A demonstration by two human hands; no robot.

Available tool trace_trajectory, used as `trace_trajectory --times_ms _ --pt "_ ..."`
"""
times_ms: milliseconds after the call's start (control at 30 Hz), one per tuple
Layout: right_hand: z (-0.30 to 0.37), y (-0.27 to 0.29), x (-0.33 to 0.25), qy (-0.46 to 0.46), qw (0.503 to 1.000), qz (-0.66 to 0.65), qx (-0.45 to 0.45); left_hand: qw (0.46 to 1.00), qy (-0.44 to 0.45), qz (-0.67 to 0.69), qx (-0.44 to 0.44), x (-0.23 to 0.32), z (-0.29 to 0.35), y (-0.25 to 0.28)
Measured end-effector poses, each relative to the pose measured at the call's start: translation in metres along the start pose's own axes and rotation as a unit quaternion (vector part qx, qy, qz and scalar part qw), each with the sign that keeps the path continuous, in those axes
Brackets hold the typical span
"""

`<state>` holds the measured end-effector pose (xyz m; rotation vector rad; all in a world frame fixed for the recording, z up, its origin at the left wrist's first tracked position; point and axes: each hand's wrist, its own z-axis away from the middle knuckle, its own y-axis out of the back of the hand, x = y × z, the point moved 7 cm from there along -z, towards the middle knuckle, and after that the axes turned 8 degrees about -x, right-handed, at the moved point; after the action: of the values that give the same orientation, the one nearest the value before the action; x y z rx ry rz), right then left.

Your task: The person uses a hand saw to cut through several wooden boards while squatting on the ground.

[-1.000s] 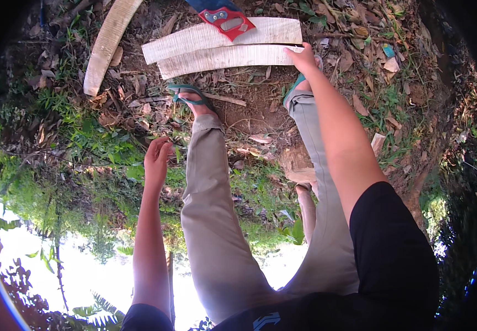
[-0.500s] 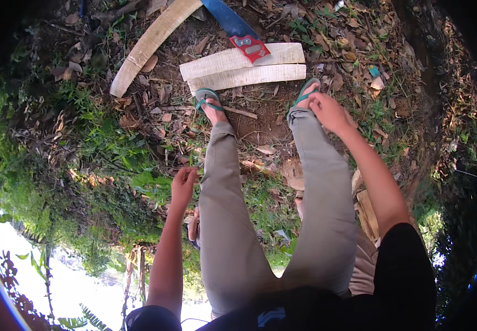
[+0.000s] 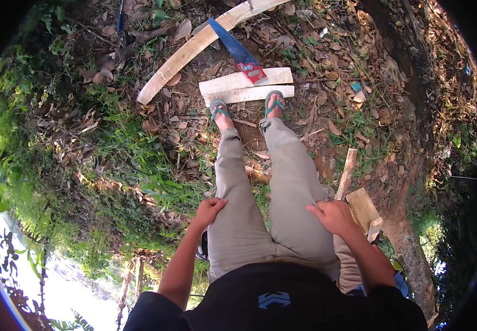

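Note:
My left hand (image 3: 211,211) is closed on the outer side of my left trouser leg (image 3: 233,187), pinching the cloth at the thigh. On the other side, my right hand (image 3: 333,216) grips my right trouser leg (image 3: 293,176), and creases run from its fingertips. Beyond my feet lie two short pale boards (image 3: 246,83), side by side. A handsaw (image 3: 237,52) rests with its red handle on the farther board. Its blue blade reaches to a long curved plank (image 3: 194,47). My green flip-flops (image 3: 219,103) are close to the near board's edge.
Wood offcuts (image 3: 363,205) lie right of my right hand, by a tree trunk (image 3: 412,248). Beige cloth (image 3: 346,259), apparently another person's trousers, shows behind my right leg. Dry leaves and green weeds (image 3: 133,143) cover the ground. A thin blue-handled object (image 3: 120,21) lies far left.
Both hands have come back toward my body, the right from near the ankle, and now hold the trouser cloth. My view has risen and shifted, showing the whole saw and more of the curved plank.

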<state>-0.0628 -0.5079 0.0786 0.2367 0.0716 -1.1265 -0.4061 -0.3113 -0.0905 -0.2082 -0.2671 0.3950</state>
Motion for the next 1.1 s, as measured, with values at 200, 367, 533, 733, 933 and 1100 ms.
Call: trace_trajectory --times_ms 200,367,533,733,933,1100 --pt "-0.020 0.018 0.001 0.070 0.997 0.028 0.035 0.997 0.013 -0.059 0.038 0.014 0.017 0.010" --pt "-0.030 0.069 0.008 0.075 0.996 0.047 -0.017 0.988 0.039 -0.120 0.085 0.050 0.042 -0.011" --pt "-0.029 0.082 0.017 0.094 0.995 0.040 -0.015 0.984 0.053 -0.112 0.128 0.065 0.047 -0.043" --pt "-0.037 0.095 0.020 0.098 0.994 0.055 0.007 0.983 0.053 -0.048 0.167 0.066 0.047 -0.053" --pt "-0.039 0.109 0.019 0.115 0.987 0.073 0.090 0.984 0.025 0.015 0.174 0.070 0.039 -0.071" --pt "-0.031 0.114 0.014 0.073 0.989 0.116 0.057 0.985 0.015 -0.018 0.172 0.079 0.035 -0.091"
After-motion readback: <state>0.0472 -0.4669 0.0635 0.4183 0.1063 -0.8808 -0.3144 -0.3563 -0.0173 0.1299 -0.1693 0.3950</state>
